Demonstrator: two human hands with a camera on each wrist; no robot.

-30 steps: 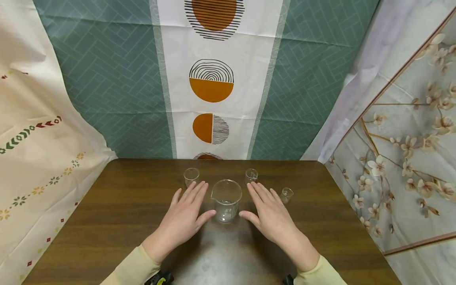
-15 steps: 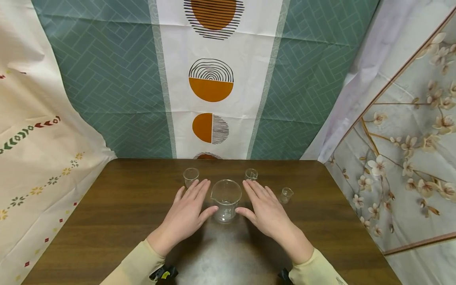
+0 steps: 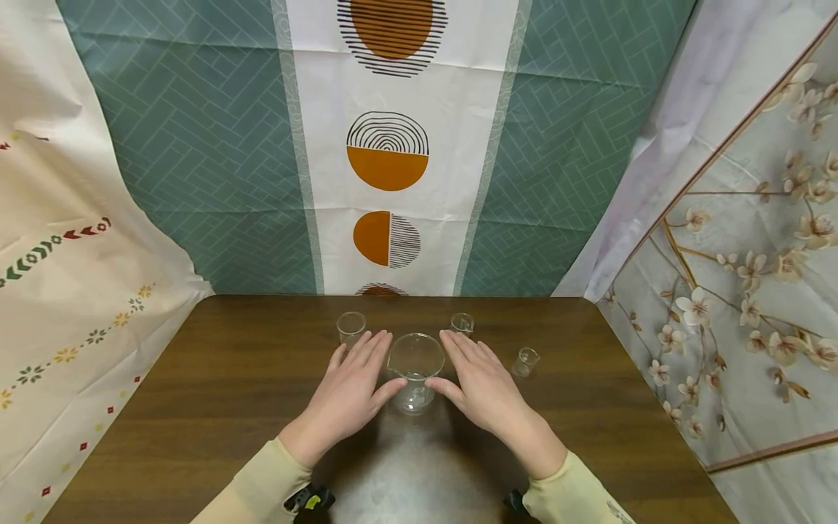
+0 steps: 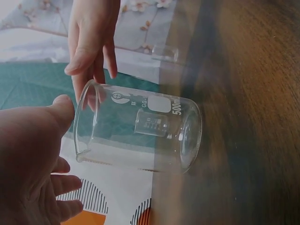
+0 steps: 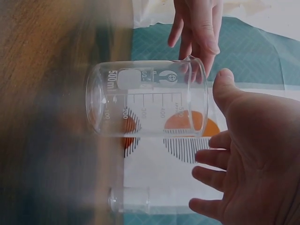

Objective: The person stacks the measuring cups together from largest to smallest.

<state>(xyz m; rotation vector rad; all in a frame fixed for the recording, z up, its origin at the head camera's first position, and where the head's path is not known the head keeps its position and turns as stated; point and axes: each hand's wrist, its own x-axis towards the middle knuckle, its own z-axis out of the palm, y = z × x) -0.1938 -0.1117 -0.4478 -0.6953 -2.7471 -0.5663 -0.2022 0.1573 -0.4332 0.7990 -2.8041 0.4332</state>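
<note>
A large clear glass beaker [image 3: 415, 367] with a pour spout stands upright on the brown table; "500ml" is printed on the beaker [image 5: 147, 98] in the right wrist view. My left hand [image 3: 347, 397] is just left of its rim, fingers extended and thumb toward the glass. My right hand [image 3: 483, 393] mirrors it on the right. From the left wrist, a small gap shows between my left hand [image 4: 35, 145] and the beaker [image 4: 159, 104]. The right wrist view likewise shows my right hand [image 5: 253, 145] apart from the rim. Neither hand holds anything.
Behind my left fingers stands a small beaker [image 3: 350, 324], partly hidden. Another small beaker [image 3: 462, 322] is past my right fingertips. The smallest beaker [image 3: 525, 362] sits farther right. A patterned curtain [image 3: 393, 247] hangs along the table's back edge.
Both hands have moved inward, closer to the large beaker from either side. The beakers have stayed in place.
</note>
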